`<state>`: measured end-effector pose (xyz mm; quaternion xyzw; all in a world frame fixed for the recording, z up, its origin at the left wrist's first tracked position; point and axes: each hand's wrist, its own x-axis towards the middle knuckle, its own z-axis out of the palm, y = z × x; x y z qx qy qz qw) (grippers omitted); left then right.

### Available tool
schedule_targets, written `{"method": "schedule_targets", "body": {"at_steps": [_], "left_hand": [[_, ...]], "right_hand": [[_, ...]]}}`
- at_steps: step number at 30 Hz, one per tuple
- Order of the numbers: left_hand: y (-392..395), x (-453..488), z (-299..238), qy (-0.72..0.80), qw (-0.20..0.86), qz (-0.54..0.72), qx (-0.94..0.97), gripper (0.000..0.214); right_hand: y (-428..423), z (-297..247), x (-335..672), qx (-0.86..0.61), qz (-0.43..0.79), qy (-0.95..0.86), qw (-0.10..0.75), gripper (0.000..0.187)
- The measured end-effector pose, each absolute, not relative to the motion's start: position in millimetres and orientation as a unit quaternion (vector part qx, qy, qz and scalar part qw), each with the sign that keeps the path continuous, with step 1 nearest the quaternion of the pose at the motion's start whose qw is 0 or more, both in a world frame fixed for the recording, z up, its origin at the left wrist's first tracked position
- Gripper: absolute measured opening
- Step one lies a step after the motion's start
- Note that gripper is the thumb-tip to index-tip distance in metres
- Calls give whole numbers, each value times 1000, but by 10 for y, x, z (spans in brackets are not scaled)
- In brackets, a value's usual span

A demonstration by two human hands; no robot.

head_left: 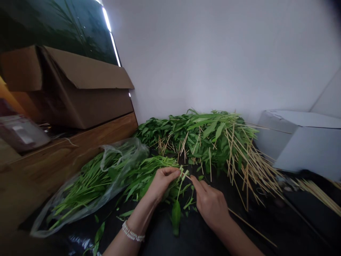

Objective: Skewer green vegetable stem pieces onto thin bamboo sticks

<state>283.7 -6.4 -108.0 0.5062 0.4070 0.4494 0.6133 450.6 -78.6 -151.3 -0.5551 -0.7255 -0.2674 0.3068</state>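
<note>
Through the head camera I had a clear plastic bag (141, 149) lying slack on the left, filled with long leafy green stalks (87, 185) that showed through its film. Above it, on a brown wooden ledge (117, 129), sat a brown cardboard box (87, 103) with its flaps raised; I could not see inside it. A blurred, pale container (23, 131) stood near it at the far left, its contents too unclear for me to tell. On the right I saw a white box (314, 145) by the wall. The work surface was covered in black sheeting (157, 245), glossy at the near left, and it bore a broad heap of green leaves (173, 128) at the back, with many tan wooden sticks (247, 170) jutting from its front and right side. Behind that rose a plain pale wall (202, 53), with a dark green pane (66, 28) at upper left. In the middle, just above the sheeting, my left hand (162, 181) pinched some pale-green leafy stems (176, 215) between thumb and fingers, one leaf hanging down, while my right hand (213, 202), fingers curled, gripped a thin wooden skewer (188, 177), its end close against the stems.
</note>
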Motion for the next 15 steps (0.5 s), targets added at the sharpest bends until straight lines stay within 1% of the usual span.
{"method": "schedule_targets", "body": {"at_steps": [6, 12, 15], "left_hand": [[-79, 2867, -1124, 394, 626, 431, 517, 33], [-71, 2885, -1159, 398, 585, 434, 558, 32], [-5, 2787, -1074, 399, 519, 457, 603, 32]], "right_hand": [[-786, -1561, 4488, -564, -253, -724, 306, 41], [-773, -1545, 4488, -567, -251, -724, 302, 42], [-751, -1519, 4538, -563, -266, -720, 307, 41]]}}
